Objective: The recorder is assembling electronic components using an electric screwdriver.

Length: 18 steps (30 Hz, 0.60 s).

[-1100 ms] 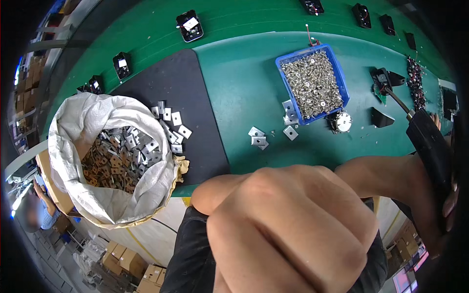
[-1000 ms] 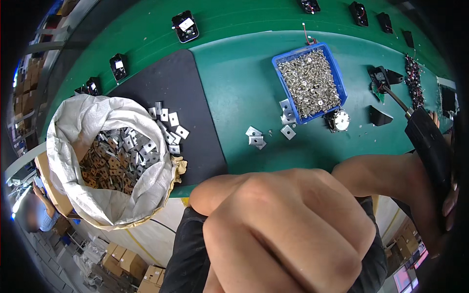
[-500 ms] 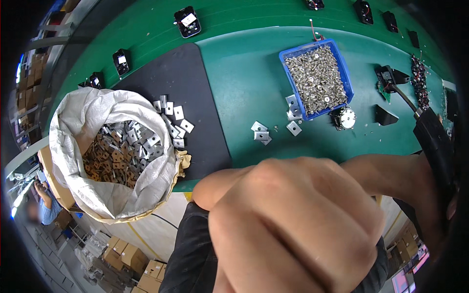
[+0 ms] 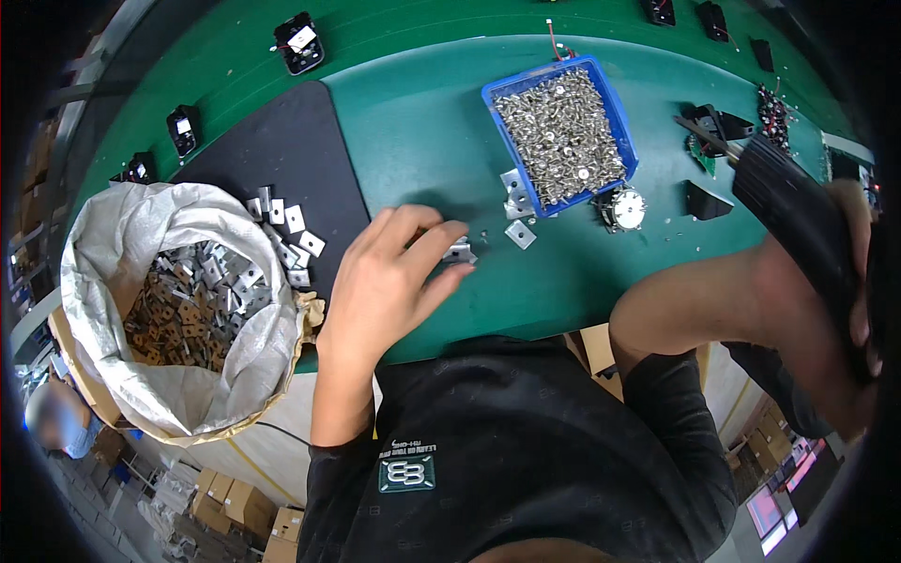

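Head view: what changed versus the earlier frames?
The left hand came away from the camera and reached out to the small metal plates on the green worktop; whether it grips one is unclear. The black screwdriver moved forward, still in the right hand. Blue screw bin and white sack stayed put.

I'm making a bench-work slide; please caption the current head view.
Left hand at small metal plates, right hand gripping a black tool, blue tray of screws on a green bench.

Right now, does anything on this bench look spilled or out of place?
Some holed metal plates lie loose on the black mat, outside the white sack, which holds many more, so they look spilled, though perhaps set out. No damage stands out.
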Each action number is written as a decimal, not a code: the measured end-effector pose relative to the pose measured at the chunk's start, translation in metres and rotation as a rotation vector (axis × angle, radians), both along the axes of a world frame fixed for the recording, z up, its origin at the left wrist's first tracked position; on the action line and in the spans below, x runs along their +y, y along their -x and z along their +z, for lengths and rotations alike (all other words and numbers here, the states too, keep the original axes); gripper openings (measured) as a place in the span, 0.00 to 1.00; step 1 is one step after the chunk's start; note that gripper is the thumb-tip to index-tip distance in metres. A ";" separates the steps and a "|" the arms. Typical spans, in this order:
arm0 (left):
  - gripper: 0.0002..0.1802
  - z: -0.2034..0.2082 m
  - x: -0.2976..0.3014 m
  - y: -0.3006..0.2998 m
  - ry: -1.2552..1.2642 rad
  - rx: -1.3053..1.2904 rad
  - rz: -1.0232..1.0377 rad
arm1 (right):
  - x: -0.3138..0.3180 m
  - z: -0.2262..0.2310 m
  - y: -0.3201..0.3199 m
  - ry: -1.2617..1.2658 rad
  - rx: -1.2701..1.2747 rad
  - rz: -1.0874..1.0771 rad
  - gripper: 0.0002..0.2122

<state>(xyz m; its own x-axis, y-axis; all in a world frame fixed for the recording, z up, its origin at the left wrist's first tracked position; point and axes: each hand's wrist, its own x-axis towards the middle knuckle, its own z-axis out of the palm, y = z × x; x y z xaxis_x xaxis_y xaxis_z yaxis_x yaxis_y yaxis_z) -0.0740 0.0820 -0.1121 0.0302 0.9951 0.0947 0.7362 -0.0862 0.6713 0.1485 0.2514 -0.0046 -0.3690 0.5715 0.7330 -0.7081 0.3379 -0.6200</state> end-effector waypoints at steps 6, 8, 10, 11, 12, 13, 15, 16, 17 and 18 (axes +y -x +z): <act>0.10 -0.026 -0.014 0.000 0.048 -0.038 0.076 | 0.022 -0.028 0.018 0.164 0.019 0.120 0.21; 0.11 -0.028 -0.018 0.004 0.109 -0.040 0.057 | 0.024 -0.043 0.034 0.138 -0.037 -0.052 0.21; 0.12 -0.027 -0.020 0.001 0.112 -0.044 0.072 | 0.023 -0.050 0.045 0.180 -0.093 -0.125 0.22; 0.12 -0.026 -0.021 0.000 0.123 -0.037 0.084 | 0.023 -0.049 0.046 0.232 -0.081 -0.045 0.22; 0.12 -0.025 -0.022 -0.002 0.128 -0.049 0.095 | 0.022 -0.047 0.048 0.289 -0.070 0.041 0.23; 0.13 -0.024 -0.021 -0.004 0.118 -0.046 0.114 | 0.018 -0.048 0.052 0.295 -0.083 0.052 0.23; 0.16 -0.029 -0.021 -0.005 0.091 -0.039 0.117 | -0.001 -0.050 0.059 0.364 -0.106 0.169 0.23; 0.16 -0.031 -0.024 -0.003 0.099 -0.035 0.140 | -0.020 -0.052 0.065 0.479 -0.242 0.081 0.24; 0.15 -0.031 -0.027 0.000 0.135 -0.056 0.162 | -0.030 -0.063 0.073 0.498 -0.291 0.081 0.24; 0.14 -0.030 -0.029 0.000 0.164 -0.085 0.175 | -0.039 -0.072 0.078 0.511 -0.347 0.070 0.24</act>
